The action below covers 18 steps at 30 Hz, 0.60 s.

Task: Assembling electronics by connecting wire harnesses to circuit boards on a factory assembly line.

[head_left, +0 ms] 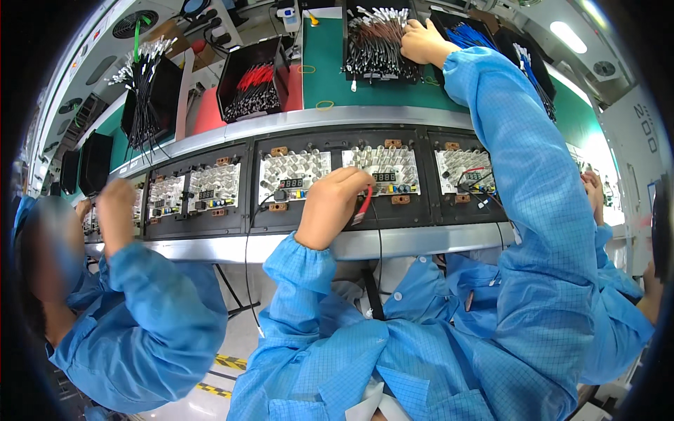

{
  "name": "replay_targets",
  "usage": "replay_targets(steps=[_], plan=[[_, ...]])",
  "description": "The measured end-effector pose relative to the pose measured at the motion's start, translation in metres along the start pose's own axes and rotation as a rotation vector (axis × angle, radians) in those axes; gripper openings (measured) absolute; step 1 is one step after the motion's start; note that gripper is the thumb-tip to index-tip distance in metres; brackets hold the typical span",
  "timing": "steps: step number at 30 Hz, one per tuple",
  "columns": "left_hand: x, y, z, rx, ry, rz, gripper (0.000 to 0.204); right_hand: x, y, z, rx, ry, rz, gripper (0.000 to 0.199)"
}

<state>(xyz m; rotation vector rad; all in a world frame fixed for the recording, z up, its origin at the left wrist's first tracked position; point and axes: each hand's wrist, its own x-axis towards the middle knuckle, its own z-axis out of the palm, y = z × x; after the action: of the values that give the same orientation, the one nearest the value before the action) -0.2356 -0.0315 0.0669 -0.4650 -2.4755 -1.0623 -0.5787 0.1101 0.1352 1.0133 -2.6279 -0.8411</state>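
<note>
My left hand (328, 205) is over a circuit board (298, 175) in a black carrier frame, fingers pinched on a red wire (364, 205) whose loop hangs beside the palm. To its right lies another board (385, 168) with a small digit display and several clear upright parts. My right hand (424, 43) reaches far forward to a black bin of dark wires (379, 43) with white connectors. Its fingers are curled closed at the connector ends; what they grip is hidden among the wires. A board with red and black wires (474, 174) lies partly behind my right arm.
A bin of red and black wires (254, 88), black wires in a bin (144, 98) and blue wires (469, 35) stand along the green mat (323, 63). A metal rail (309, 121) edges the line. Co-workers' hands (118, 207) (594, 193) work on either side.
</note>
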Motion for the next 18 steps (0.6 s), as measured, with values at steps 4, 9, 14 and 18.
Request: replay_targets(steps=[4, 9, 14, 18], plan=[[-0.014, -0.005, -0.001, -0.036, 0.043, -0.062, 0.016, 0.005, -0.004, -0.001, 0.046, -0.014, 0.037, 0.037], [-0.009, 0.001, 0.000, 0.003, 0.022, -0.023, 0.019, 0.015, -0.002, 0.008, 0.072, 0.124, 0.122, 0.037], [-0.005, 0.002, -0.005, 0.082, -0.043, 0.047, 0.025, 0.026, -0.005, 0.000, 0.117, 0.192, 0.091, 0.031], [0.002, 0.005, -0.002, 0.072, -0.099, 0.094, 0.033, 0.036, 0.021, 0.008, 0.258, 0.241, 0.173, 0.030]])
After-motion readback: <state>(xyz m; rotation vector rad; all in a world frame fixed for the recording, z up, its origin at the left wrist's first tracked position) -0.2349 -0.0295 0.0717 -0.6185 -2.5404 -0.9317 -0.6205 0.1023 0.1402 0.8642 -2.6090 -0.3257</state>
